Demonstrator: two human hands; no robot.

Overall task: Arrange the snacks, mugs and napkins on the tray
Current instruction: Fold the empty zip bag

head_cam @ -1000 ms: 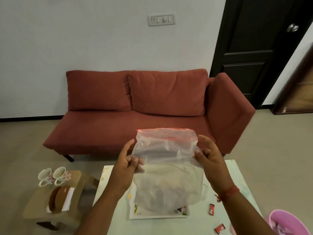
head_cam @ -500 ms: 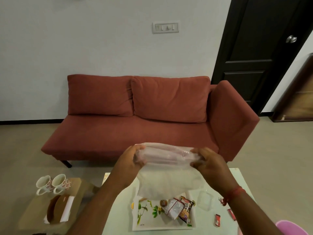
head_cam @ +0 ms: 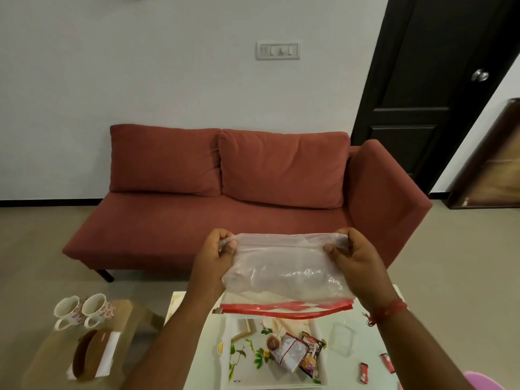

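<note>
I hold a clear zip bag [head_cam: 284, 274] upside down above the tray, its red zip edge hanging at the bottom. My left hand [head_cam: 213, 260] pinches its far left corner and my right hand [head_cam: 357, 263] pinches its far right corner. Below it lies a white tray with a leaf print [head_cam: 242, 358] on the pale table. Snack packets [head_cam: 298, 353] and a small round sweet [head_cam: 272, 342] lie on the tray. Two floral mugs [head_cam: 84, 309] and a napkin holder with white napkins [head_cam: 95, 353] stand on a low wooden stool at the left.
Two small red wrapped snacks [head_cam: 364, 372] and a clear plastic lid [head_cam: 342, 339] lie on the table right of the tray. A pink bin [head_cam: 484, 382] shows at the bottom right. A red sofa [head_cam: 225, 209] stands behind the table, a dark door [head_cam: 439, 80] at the right.
The bag was turned over from zip-up to zip-down, and snack packets now lie on the tray beneath it. My hands shifted to the bag's closed end.
</note>
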